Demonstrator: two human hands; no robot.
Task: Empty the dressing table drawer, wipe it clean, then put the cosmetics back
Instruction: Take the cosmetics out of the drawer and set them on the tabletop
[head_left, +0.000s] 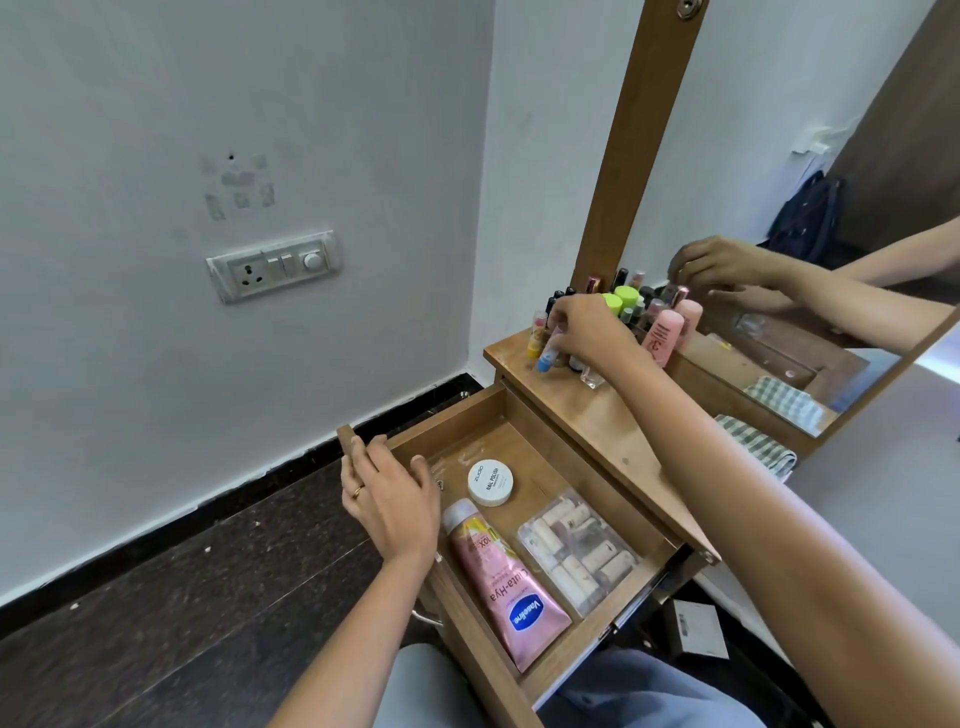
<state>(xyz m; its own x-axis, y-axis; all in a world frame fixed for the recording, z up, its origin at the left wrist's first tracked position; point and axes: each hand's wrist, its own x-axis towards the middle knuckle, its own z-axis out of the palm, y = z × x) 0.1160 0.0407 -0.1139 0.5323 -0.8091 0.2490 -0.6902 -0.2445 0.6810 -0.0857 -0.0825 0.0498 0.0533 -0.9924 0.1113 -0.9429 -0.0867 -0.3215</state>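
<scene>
The wooden drawer stands pulled out of the dressing table. Inside lie a pink Vaseline tube, a round white nail-polish-remover tub and a clear pouch of small tubes. My left hand rests on the drawer's front edge, fingers draped over it. My right hand reaches over the table top and pinches a small stick with a blue end among the crowded bottles.
The table top holds several nail polishes, green-capped bottles and a pink bottle before the mirror. A checked cloth lies at its right end. A switch panel sits on the wall; a small box is on the floor.
</scene>
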